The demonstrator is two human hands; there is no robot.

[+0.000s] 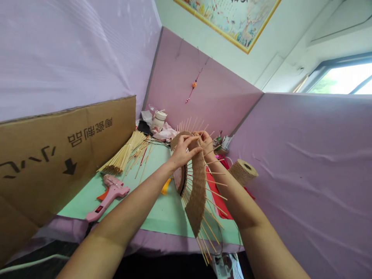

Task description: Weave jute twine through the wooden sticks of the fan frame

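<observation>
**Left hand (pixel 183 150) and right hand (pixel 205 143) meet at the weaving (pixel 196 193)**

The weaving, a curved brown band, is held up on edge above the green tabletop (pixel 164 211), between the forearms. Pale sticks (pixel 216 192) pass through it and stand out in a fan along its outer side. On its inner side they run towards a pale base (pixel 178 182) with a dark stripe.

The left hand is clamped on the upper part of the weaving, thumb and fingers drawn together. The right hand is just beside it at the outer edge, its fingers bent in among the sticks; whether they are pinched on a strand cannot be told.

Left of the weaving, a yellow scrap (pixel 166 186) lies near the base. Beyond the left forearm are a pink glue gun (pixel 109 195) and a bundle (pixel 128 151) of loose sticks, both near an upright cardboard sheet (pixel 87 151). Red material (pixel 216 195) lies partly behind the right forearm, with a twine spool (pixel 243 172) tilted just past it.

At the back stands a white jar (pixel 159 120). A charm (pixel 194 85) hangs against the pink partition (pixel 226 85), below a framed picture (pixel 232 19).
</observation>
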